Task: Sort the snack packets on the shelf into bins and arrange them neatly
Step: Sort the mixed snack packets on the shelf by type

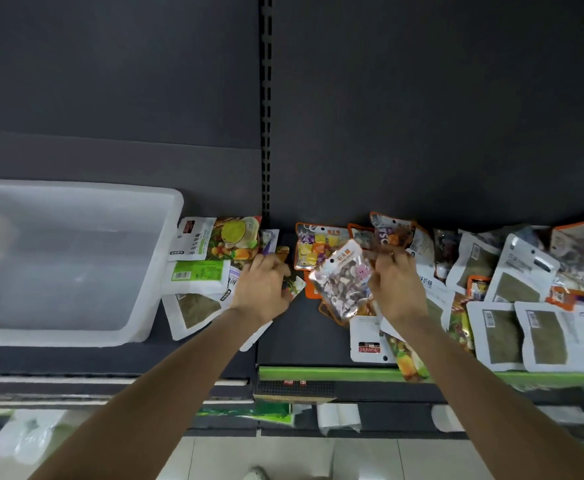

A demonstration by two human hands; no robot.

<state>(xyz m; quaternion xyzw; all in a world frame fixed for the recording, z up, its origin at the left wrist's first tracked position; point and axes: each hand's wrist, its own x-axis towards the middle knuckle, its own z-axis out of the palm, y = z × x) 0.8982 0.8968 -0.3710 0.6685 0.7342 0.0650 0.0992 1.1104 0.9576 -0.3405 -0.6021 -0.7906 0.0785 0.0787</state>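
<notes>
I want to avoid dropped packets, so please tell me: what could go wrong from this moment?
The right hand holds the clear candy packet only by one edge, so it may slip. The fruit packet overhangs the green shelf edge and could fall if bumped. The left hand presses on loose packets beside the white bin, which may slide.

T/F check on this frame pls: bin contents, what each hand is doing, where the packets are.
1. The clear bin holds several packets. False: it looks empty.
2. The right hand holds up a clear packet of mixed sweets. True.
3. The left hand hangs free above the floor. False: it rests on packets lying beside the bin.
4. The bin sits left of the loose packets. True.
5. White packets with green windows lie at the right of the shelf. True.
</notes>
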